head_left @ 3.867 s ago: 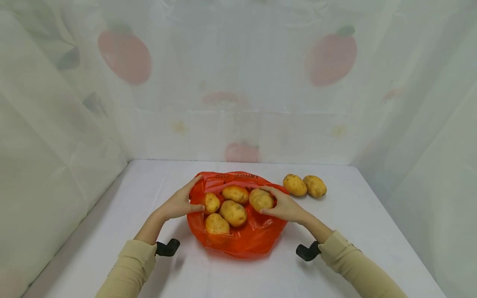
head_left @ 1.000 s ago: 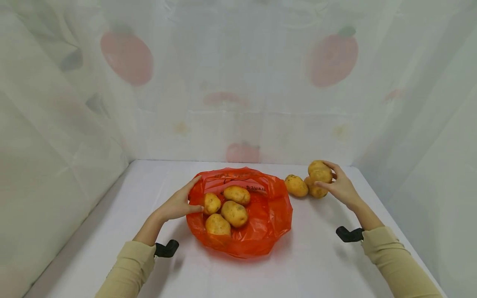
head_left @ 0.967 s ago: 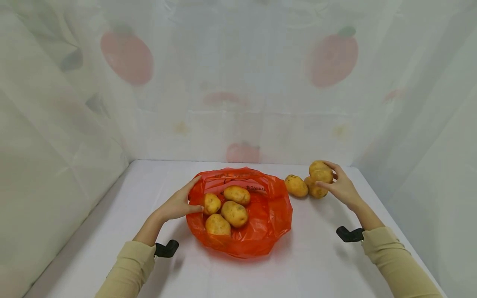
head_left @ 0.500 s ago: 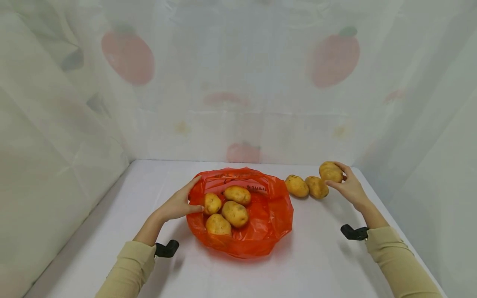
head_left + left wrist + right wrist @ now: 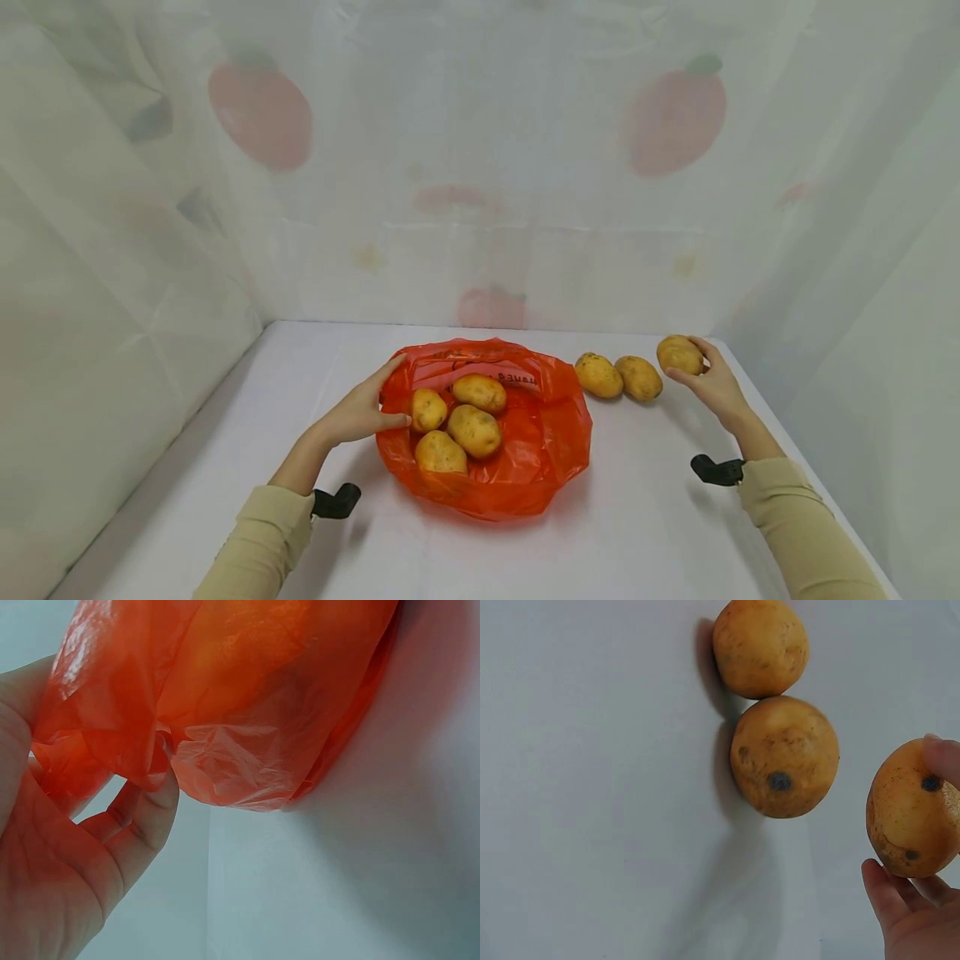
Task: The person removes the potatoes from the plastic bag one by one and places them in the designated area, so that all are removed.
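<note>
A red plastic bag (image 5: 561, 437) stands wide open at the middle of the table, with several potatoes (image 5: 474, 431) inside on its left half. My left hand (image 5: 358, 410) holds the bag's left rim. In the left wrist view, its fingers (image 5: 154, 814) are curled at the thin red plastic (image 5: 240, 761). At the right, my right hand (image 5: 718, 387) grips a potato (image 5: 678, 355) between thumb and fingers. The right wrist view shows dark spots on this held potato (image 5: 907, 817), which is apart from the two others beside it.
Two potatoes, one nearer the bag (image 5: 598, 376) and one farther right (image 5: 638, 379), lie side by side on the white table (image 5: 637, 517). A pale curtain (image 5: 585, 167) with faded fruit prints hangs behind, and more pale sheeting rises at both sides.
My right hand first held the potato inside the bag, then carried it out to the right. Over the last second it moved farther right and lower. The left hand stays at the bag's rim.
</note>
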`<state>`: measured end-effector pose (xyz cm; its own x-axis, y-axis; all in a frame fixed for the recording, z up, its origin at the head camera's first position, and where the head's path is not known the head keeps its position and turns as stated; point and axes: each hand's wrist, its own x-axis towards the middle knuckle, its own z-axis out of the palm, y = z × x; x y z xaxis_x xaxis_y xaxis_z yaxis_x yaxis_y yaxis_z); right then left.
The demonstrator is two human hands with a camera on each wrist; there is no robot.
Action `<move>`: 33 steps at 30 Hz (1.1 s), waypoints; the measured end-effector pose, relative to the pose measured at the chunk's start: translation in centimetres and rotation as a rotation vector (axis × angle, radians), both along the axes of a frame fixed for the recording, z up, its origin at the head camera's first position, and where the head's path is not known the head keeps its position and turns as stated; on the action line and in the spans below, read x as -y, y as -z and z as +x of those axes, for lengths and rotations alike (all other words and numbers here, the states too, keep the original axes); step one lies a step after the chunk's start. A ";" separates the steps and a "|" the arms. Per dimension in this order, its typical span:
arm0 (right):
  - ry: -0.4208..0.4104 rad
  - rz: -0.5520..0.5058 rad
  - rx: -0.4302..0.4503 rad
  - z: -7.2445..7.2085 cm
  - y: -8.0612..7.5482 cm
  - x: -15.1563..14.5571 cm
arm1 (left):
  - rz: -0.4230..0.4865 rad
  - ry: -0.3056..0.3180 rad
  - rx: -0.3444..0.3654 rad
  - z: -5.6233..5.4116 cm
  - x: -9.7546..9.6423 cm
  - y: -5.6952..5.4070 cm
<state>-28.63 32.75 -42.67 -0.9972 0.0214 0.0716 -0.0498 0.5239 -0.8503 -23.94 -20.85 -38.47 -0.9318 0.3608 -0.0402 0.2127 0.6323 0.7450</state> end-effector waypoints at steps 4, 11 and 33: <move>0.017 -0.008 0.020 0.1 0.6 -0.4 | -0.008 0.005 0.004 1.2 -1.0 -2.1; 0.042 0.005 0.066 -0.2 2.0 -1.0 | -0.001 0.014 0.006 1.3 -1.1 -2.2; 0.081 0.057 0.130 -0.6 4.6 -1.1 | -0.023 0.013 -0.015 1.4 -1.3 -2.5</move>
<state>-29.24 33.82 -47.24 -0.9934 0.1014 -0.0542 0.1027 0.5696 -0.8155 -22.57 -19.55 -36.00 -0.9277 0.3717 -0.0352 0.2315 0.6466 0.7268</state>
